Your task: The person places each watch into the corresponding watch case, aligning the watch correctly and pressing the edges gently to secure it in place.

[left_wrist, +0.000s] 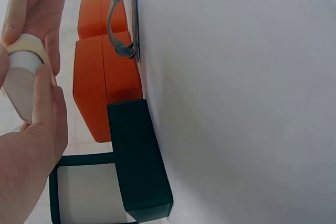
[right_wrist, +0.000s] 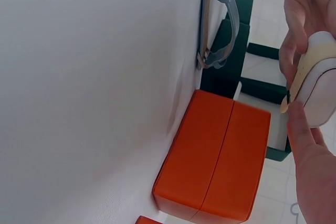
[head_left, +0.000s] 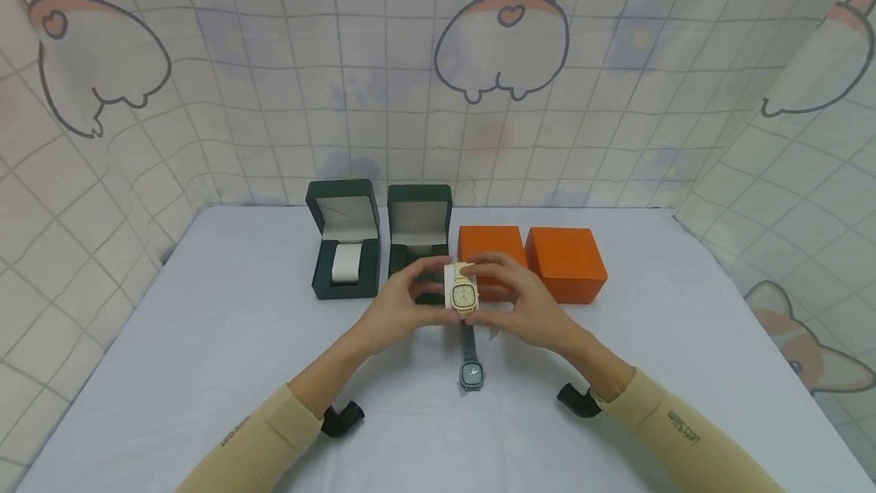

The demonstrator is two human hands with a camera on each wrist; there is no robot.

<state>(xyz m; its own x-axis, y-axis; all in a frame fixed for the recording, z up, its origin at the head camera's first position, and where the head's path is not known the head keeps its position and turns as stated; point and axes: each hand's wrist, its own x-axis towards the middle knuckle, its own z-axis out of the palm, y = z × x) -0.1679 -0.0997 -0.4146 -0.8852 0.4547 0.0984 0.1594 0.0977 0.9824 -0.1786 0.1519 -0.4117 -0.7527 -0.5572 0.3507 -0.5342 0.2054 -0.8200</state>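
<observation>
Both hands hold a cream-strapped watch [head_left: 464,296] wrapped around a white watch cushion [head_left: 449,287], raised over the table with its dial toward the head camera. My left hand [head_left: 397,309] grips the cushion's left side between thumb and fingers. On the opposite side, my right hand [head_left: 527,309] pinches the strap and cushion, its fingertips on the strap's upper part. The cushion's pale end [right_wrist: 321,98] shows in the right wrist view. Below the hands, a grey-blue watch [head_left: 471,374] lies on the table, its strap running away toward the back.
Two dark green watch boxes stand with lids raised. The left box [head_left: 369,268] holds a white cushion [head_left: 346,262]; the right box [head_left: 420,195] is partly hidden by my left hand. Two closed orange boxes, one nearer [head_left: 493,238] and one farther right [head_left: 566,265], stand beside them.
</observation>
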